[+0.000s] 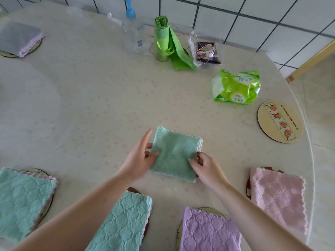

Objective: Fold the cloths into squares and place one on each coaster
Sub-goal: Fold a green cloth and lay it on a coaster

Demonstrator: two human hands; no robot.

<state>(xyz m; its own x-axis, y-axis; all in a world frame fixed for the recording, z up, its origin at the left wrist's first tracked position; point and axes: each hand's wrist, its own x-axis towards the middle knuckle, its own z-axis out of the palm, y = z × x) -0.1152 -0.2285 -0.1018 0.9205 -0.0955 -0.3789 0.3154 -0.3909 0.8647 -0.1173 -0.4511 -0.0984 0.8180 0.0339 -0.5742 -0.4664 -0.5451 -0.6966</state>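
A green cloth, folded into a square, lies on the table in front of me. My left hand pinches its left edge, thumb on top. My right hand pinches its right edge with curled fingers. A bare round coaster with a cartoon strip lies at the right. Folded cloths cover other coasters: a teal one at the left, a teal one near my left forearm, a purple one, a pink one and a grey one at the far left.
At the back stand a clear bottle with a blue cap, a roll of green bags and a small packet with string. A green tissue pack lies near the bare coaster. The table's edge curves along the right.
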